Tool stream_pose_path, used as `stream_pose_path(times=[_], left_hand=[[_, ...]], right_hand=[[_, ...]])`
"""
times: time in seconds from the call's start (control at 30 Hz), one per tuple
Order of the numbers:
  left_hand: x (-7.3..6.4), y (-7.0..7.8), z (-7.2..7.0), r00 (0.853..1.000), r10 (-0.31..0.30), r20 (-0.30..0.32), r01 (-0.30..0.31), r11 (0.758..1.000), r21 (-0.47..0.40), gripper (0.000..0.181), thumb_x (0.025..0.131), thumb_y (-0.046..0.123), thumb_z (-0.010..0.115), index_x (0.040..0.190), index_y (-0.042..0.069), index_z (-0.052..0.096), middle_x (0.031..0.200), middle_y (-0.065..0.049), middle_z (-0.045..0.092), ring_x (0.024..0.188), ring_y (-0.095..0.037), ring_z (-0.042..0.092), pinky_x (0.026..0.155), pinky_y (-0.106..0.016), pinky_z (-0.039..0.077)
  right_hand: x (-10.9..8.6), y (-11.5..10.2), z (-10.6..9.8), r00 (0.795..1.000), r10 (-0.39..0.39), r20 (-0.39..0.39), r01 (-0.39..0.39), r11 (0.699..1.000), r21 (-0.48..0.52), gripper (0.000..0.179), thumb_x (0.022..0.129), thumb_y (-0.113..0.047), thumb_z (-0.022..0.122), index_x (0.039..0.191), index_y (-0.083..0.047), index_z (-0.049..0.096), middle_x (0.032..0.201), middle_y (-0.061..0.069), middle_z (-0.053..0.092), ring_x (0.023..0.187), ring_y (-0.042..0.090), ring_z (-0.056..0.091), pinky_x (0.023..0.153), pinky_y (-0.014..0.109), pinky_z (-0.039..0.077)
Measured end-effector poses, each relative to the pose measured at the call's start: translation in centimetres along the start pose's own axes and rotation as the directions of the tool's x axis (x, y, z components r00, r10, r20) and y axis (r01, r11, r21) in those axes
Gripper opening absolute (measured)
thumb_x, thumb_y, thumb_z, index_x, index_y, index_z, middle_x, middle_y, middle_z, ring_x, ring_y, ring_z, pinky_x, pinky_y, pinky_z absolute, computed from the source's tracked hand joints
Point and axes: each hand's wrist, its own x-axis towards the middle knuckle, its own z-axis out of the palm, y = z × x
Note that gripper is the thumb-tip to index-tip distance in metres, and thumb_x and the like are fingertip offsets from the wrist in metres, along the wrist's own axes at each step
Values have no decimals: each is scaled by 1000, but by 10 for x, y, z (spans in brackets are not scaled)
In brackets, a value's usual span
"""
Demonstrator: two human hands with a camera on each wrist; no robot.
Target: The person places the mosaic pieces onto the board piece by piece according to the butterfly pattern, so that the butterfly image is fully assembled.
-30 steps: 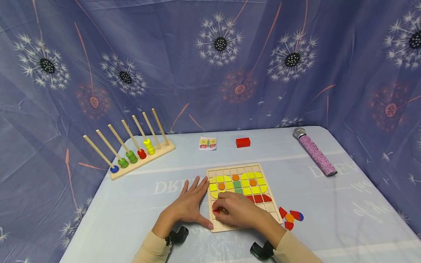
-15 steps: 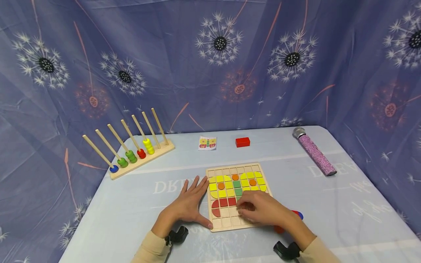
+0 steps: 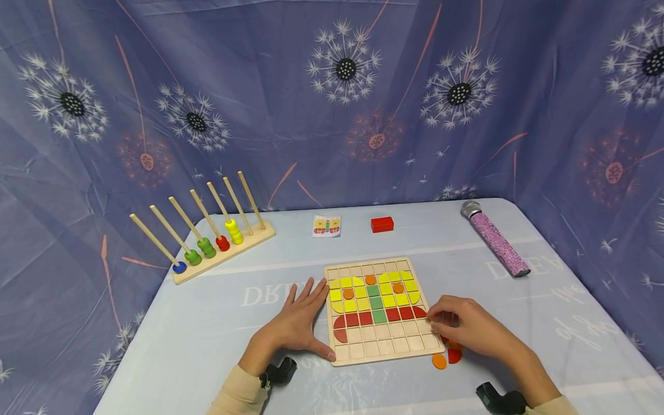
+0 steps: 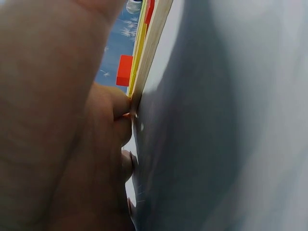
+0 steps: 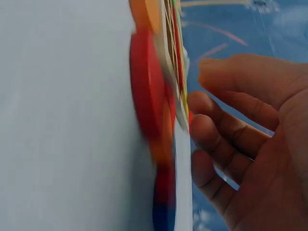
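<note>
A square wooden grid board (image 3: 356, 351) lies on the table, filled partly with yellow, orange, green and red tiles in a butterfly shape. A red rounded tile (image 3: 340, 336) sits by its left edge, below the red row. My left hand (image 3: 298, 325) is spread flat, with fingertips and thumb against the board's left side. Over loose tiles beside the board's right edge hovers my right hand (image 3: 469, 325), its fingers loosely bent. Nothing shows between them in the right wrist view. An orange disc (image 3: 439, 361) and a red tile (image 3: 454, 356) lie below it; a blue end (image 5: 164, 214) also shows.
Behind the board are a small butterfly picture card (image 3: 327, 226) and a red block (image 3: 382, 225). A wooden peg stand (image 3: 267, 231) with coloured beads occupies the back left. A pink glittery microphone (image 3: 498, 242) lies at the back right.
My right hand has moved right, from the board's lower left to the loose tiles, leaving the red rounded tile in view. An orange disc now lies further left. My left hand stays put.
</note>
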Motion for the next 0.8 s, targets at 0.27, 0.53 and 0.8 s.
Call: stream_pose_path(times=[0.27,0.53,0.8], left_hand=[[0,0,0,1000,8,-3,-8,1000,3,145,46,93,60,155,11,11,161,-2,3,145,-29,-1,111,-58,-2],[-1,-1,0,1000,7,0,-7,1000,1,144,47,92,60,156,11,11,161,-2,2,145,-28,-2,111,-58,-3],[0,-1,-1,1000,-1,9,1,1000,0,144,47,92,60,156,12,10,161,-1,2,145,-28,-2,112,-57,-3]], right_hand=[[-24,19,-16,998,63,27,-63,998,6,18,84,-22,76,100,-25,70,88,-12,59,77,8,54,67,23,48],[-40,30,-25,999,-21,44,19,999,35,33,78,-25,82,108,-21,68,96,-8,59,80,10,53,69,21,47],[-43,28,-25,998,10,63,-10,1000,8,37,77,-34,81,109,-23,67,97,-9,57,82,8,52,71,21,47]])
